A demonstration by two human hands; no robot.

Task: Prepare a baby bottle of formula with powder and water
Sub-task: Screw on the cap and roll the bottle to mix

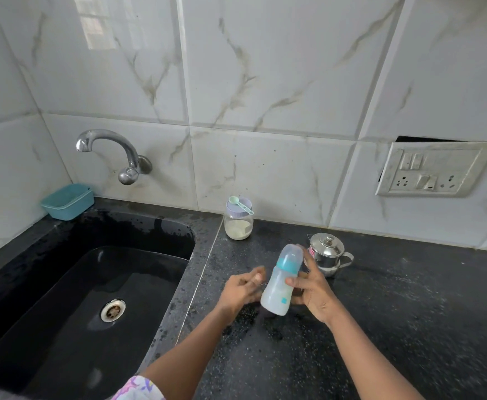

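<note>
One translucent baby bottle with a teal collar and clear cap (pixel 281 280) is held tilted above the speckled black stone counter (pixel 395 307), its cap end pointing far and slightly right; cloudy whitish liquid fills its lower body. The right hand (pixel 313 290) grasps it around the middle. The left hand (pixel 243 288) sits just beside the bottle's left side, fingers curled and blurred; whether it touches the bottle cannot be told. One glass jar with a lilac lid (pixel 239 219), far against the wall, holds a low layer of pale powder, with one teal measuring scoop (pixel 239 204) lying on its lid. One lidded steel pot (pixel 327 252) stands behind the right hand, contents hidden. One teal plastic tub (pixel 68 201) sits by the black sink (pixel 63 284).
</note>
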